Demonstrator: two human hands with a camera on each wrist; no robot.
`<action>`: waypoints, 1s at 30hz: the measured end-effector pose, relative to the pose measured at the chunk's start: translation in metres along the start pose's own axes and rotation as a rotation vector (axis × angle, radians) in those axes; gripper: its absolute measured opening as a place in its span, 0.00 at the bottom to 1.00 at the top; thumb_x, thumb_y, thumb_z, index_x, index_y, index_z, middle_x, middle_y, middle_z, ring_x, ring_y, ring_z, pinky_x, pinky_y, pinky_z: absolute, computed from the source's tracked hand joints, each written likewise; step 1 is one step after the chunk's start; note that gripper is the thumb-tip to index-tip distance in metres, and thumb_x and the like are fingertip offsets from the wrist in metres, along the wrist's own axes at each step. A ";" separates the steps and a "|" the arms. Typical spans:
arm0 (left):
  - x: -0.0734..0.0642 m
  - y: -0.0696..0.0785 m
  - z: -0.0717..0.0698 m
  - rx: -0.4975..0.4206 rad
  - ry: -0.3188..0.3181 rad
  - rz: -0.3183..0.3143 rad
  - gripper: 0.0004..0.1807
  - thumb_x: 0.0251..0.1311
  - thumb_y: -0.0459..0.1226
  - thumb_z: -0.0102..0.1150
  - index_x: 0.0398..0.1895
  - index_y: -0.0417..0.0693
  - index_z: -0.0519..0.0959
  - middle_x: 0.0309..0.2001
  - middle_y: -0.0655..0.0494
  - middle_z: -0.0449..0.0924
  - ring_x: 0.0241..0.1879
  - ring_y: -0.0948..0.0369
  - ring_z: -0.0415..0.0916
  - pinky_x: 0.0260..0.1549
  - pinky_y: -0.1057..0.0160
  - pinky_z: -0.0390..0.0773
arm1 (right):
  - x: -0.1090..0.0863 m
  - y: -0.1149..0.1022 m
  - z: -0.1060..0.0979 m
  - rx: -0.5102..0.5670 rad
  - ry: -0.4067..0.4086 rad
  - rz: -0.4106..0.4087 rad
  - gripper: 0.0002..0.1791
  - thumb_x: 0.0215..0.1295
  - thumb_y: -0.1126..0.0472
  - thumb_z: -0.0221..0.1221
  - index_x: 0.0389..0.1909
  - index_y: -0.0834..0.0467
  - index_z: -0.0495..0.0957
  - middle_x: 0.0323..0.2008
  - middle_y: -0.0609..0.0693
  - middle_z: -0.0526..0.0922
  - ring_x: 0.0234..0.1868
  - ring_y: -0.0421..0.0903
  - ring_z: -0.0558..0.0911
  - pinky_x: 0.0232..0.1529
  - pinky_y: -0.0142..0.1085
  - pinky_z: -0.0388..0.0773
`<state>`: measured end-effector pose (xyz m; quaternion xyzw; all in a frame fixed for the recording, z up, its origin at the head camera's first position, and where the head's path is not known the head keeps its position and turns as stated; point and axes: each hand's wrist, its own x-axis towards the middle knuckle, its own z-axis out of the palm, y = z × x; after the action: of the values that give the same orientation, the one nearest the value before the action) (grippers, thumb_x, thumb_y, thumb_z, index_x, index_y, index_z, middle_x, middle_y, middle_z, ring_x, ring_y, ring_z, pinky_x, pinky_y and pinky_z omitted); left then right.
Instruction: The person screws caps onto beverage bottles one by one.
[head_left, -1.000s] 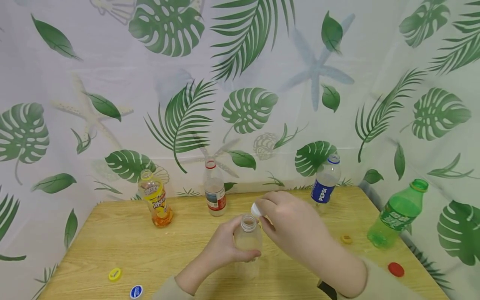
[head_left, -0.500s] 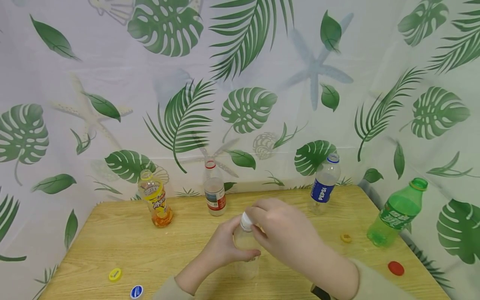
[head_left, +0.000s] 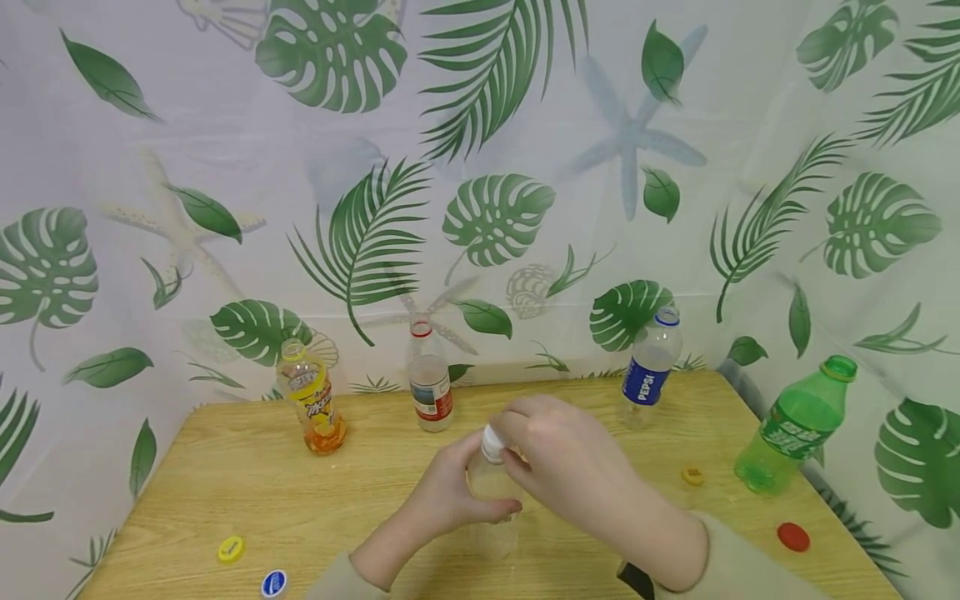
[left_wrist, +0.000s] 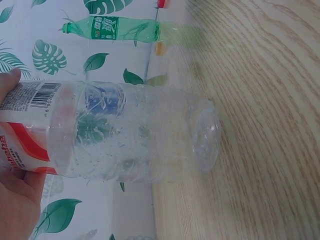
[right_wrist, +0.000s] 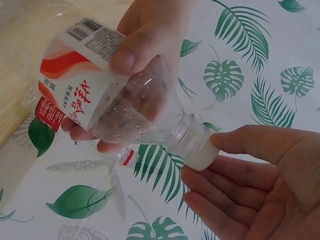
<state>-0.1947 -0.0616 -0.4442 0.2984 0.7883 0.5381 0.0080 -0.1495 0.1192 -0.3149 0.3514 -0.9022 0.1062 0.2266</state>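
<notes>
A clear plastic bottle [head_left: 497,537] stands upright in front of me, its base close to the wooden table top. My left hand [head_left: 450,483] grips it around the upper body, thumb across the front. On its neck sits a white cap [head_left: 492,444], which my right hand [head_left: 562,450] pinches between thumb and fingers. The right wrist view shows the thumb on one side of the white cap [right_wrist: 202,155] and fingertips on the other, with the ring and little fingers loosely extended. A white and red label [right_wrist: 75,75] wraps the bottle's body.
Uncapped bottles stand farther back: one with a yellow label [head_left: 311,400], one red-ringed [head_left: 430,383], a Pepsi bottle [head_left: 648,371] and a green bottle [head_left: 795,429]. Loose caps lie about: yellow [head_left: 231,548], blue [head_left: 273,583], orange [head_left: 692,476] and red [head_left: 792,537]. Behind hangs a leaf-patterned cloth [head_left: 480,125].
One second ago my right hand held the white cap beside the open bottle mouth. It has moved left onto the neck, covering the mouth. The left hand has kept its grip.
</notes>
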 end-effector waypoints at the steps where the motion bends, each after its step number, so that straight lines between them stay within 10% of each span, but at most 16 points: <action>1: 0.000 0.000 0.000 -0.003 -0.001 0.002 0.41 0.49 0.36 0.84 0.69 0.55 0.77 0.61 0.56 0.86 0.59 0.60 0.82 0.65 0.61 0.80 | 0.000 0.001 0.000 -0.001 -0.009 0.000 0.08 0.55 0.66 0.77 0.35 0.58 0.87 0.35 0.48 0.90 0.38 0.45 0.87 0.39 0.35 0.88; 19: 0.001 0.001 -0.002 -0.035 -0.025 -0.015 0.38 0.53 0.38 0.82 0.69 0.54 0.77 0.69 0.57 0.81 0.69 0.59 0.76 0.74 0.53 0.71 | 0.016 0.034 -0.001 0.293 -0.207 -0.023 0.11 0.58 0.68 0.74 0.41 0.55 0.90 0.38 0.44 0.91 0.40 0.40 0.88 0.44 0.32 0.85; 30: -0.001 -0.001 0.000 -0.021 -0.004 -0.009 0.36 0.52 0.36 0.82 0.66 0.51 0.78 0.65 0.55 0.84 0.65 0.59 0.78 0.71 0.56 0.76 | 0.012 0.031 0.011 0.310 -0.195 0.198 0.12 0.56 0.53 0.80 0.35 0.51 0.87 0.32 0.40 0.87 0.35 0.35 0.83 0.40 0.30 0.82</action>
<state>-0.1946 -0.0624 -0.4455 0.2960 0.7839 0.5456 0.0152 -0.1828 0.1309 -0.3199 0.3001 -0.9228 0.2311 0.0699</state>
